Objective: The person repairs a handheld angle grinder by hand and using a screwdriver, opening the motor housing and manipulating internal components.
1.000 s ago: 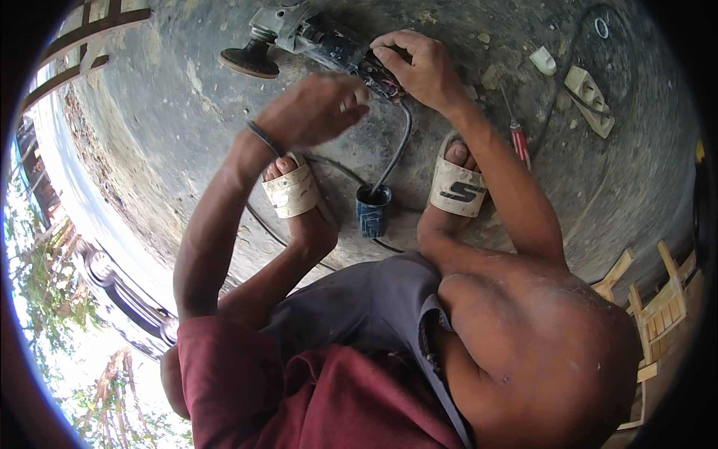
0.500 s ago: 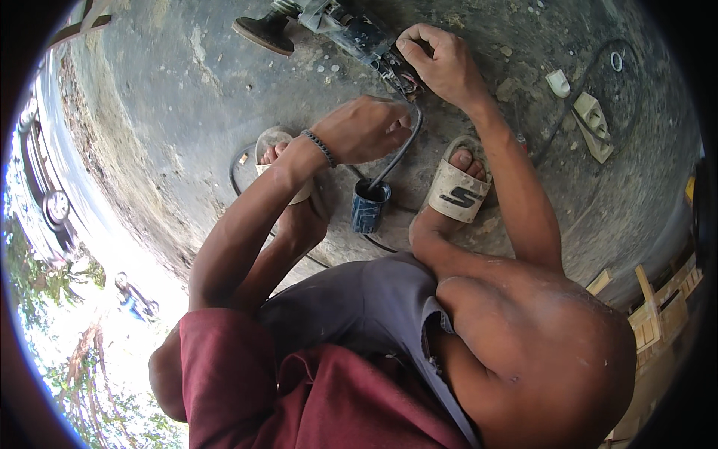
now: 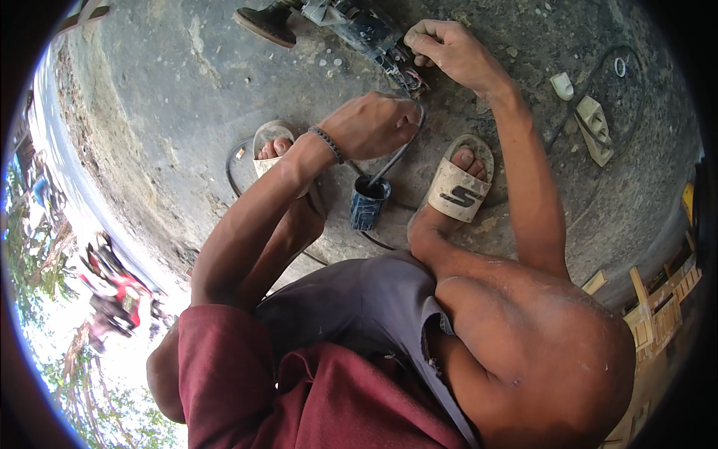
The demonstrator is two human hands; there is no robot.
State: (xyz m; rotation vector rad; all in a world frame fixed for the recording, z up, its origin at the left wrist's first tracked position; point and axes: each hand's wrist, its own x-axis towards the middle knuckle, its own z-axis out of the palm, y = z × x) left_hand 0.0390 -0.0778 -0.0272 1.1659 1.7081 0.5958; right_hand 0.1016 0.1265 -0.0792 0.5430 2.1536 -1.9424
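Here's the long, dark, scuffed power tool (image 3: 363, 34), lying on the grey concrete floor (image 3: 187, 112) ahead of the feet, its axis slanting from upper left down to lower right, so the opened end with bare innards points into the space between the two hands. The right hand (image 3: 464, 60) is the nearer one to the body — just off that end, on its right flank, thumb and forefinger drawn together at the tips. Whether they pinch something small or graze the casing, I can't tell.

Below that end comes the left hand (image 3: 366, 127), back upward, fingers curled in beside the black rubber cable (image 3: 400, 153); a grip on it can't be made out from here. And the cable is the link — it leaves the tool's opened end, bends past those curled fingertips and drops into the paint-worn blue plastic cup-shaped cover (image 3: 366, 209), which sits between the feet, nearer the left hand.
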